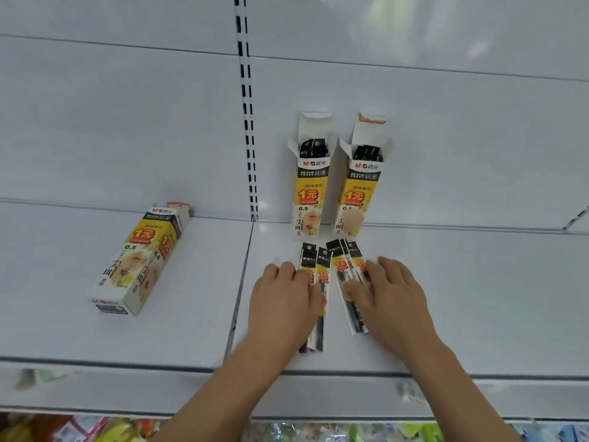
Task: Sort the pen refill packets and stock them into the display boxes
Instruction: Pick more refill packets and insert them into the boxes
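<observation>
Shop aisle, white metal shelf (127,339), slotted upright (247,122), display boxes (310,183) priced 1元, packaged goods (105,430) below

The two standing boxes, the left one (309,189) and the right one (356,189), each say "M&G" near the top and "1元" in red. The left one also says "0.5". The box lying down (137,260) says "M&G", "1元" and "0.5" too.

Two bare forearms, no sleeves, unadorned fingers (288,269)
</observation>
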A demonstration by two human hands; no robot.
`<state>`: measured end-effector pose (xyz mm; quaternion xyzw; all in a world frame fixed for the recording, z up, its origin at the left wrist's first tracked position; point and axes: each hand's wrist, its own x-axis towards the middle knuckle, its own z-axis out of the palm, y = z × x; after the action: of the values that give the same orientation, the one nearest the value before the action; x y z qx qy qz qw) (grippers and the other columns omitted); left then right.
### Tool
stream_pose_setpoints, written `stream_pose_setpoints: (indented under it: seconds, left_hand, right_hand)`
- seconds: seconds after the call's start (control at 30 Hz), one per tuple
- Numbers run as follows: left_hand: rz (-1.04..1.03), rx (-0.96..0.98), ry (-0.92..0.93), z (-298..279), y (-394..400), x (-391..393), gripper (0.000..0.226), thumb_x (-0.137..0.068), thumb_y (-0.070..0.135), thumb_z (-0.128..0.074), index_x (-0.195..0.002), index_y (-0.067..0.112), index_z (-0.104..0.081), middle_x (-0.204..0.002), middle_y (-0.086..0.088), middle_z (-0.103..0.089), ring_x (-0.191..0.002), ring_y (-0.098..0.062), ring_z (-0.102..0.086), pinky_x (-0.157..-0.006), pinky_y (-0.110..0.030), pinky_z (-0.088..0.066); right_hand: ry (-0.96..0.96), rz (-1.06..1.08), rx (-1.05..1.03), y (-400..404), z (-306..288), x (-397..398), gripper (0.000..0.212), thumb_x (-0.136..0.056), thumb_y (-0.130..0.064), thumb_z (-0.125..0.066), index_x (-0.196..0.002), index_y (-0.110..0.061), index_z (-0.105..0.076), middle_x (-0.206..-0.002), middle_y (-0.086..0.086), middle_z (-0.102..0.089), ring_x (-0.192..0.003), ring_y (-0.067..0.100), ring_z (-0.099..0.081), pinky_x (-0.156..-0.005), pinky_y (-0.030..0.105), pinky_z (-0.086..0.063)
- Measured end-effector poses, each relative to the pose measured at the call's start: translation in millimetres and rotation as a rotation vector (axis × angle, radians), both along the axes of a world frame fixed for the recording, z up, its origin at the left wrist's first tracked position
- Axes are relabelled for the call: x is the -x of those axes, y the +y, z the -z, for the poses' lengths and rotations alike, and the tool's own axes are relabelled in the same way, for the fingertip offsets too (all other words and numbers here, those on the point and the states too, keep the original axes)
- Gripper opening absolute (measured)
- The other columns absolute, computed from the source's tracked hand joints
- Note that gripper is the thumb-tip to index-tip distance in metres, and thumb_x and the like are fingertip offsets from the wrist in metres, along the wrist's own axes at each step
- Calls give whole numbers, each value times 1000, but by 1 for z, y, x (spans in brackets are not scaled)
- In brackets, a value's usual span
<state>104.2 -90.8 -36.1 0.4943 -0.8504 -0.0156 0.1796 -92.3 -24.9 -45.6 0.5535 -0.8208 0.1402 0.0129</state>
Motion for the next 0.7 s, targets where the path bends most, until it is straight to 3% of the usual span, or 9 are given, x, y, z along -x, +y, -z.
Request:
stream_pose_setpoints:
  seconds: [0.13, 0.3, 0.4, 0.47, 0.57, 0.63, 0.7]
  left_hand:
    - [-18, 9, -19, -5, -8, -16, 47, -99, 45, -35, -93, 17, -72, -89, -2, -67, -86, -26, -59, -72, -40, -52]
    - [-114, 167, 47, -15, -38, -65, 44, -97, 43, -44, -114, 16, -74, -109, -5, -70, -103, -30, -61, -83, -43, -51]
    - [-233, 191, 50, -26, -66, -101, 46, -97, 40, -56, -134, 14, -63, -129, -13, -63, -123, -39, -54, -100, -52, -46]
    - [-351, 137, 3, -31, -82, -125, 60, -94, 42, -62, -146, 12, -52, -139, -22, -55, -129, -45, -48, -104, -56, -41]
    - [-491, -29, -122, -31, -98, -155, 73, -93, 45, -61, -154, 10, -40, -133, -24, -54, -117, -45, -53, -93, -50, -44]
    - [-490, -82, -114, -27, -99, -166, 63, -92, 35, -59, -148, 11, -43, -118, -17, -56, -98, -38, -57, -72, -41, -42]
    - [-458, -81, -68, -27, -98, -168, 56, -91, 25, -58, -144, 12, -44, -112, -13, -55, -90, -35, -56, -65, -37, -38]
  right_hand:
    - [35, -37, 29, -8, -12, -18, 77, -103, -66, -12, -153, -20, -50, -163, 9, -44, -156, 33, -29, -127, 51, -26]
    - [62, -134, 27, -23, -29, -65, 77, -102, -67, -14, -158, -23, -43, -170, 7, -32, -161, 30, -15, -130, 49, -19]
    - [71, -186, 20, -35, -38, -94, 78, -103, -68, -13, -160, -22, -41, -171, 8, -27, -161, 31, -12, -130, 50, -14]
    - [62, -231, 3, -40, -40, -114, 80, -102, -69, -9, -163, -23, -34, -174, 6, -21, -162, 29, -5, -131, 49, -9]
    - [45, -281, 8, -51, -39, -140, 81, -101, -69, -8, -163, -24, -34, -173, 6, -23, -163, 29, -3, -132, 49, -8]
    - [54, -303, 2, -56, -37, -153, 81, -100, -68, -9, -162, -24, -37, -171, 6, -27, -162, 30, -6, -131, 51, -11]
    - [54, -315, -4, -57, -35, -164, 82, -99, -69, -8, -162, -24, -37, -171, 6, -29, -162, 30, -7, -131, 50, -12]
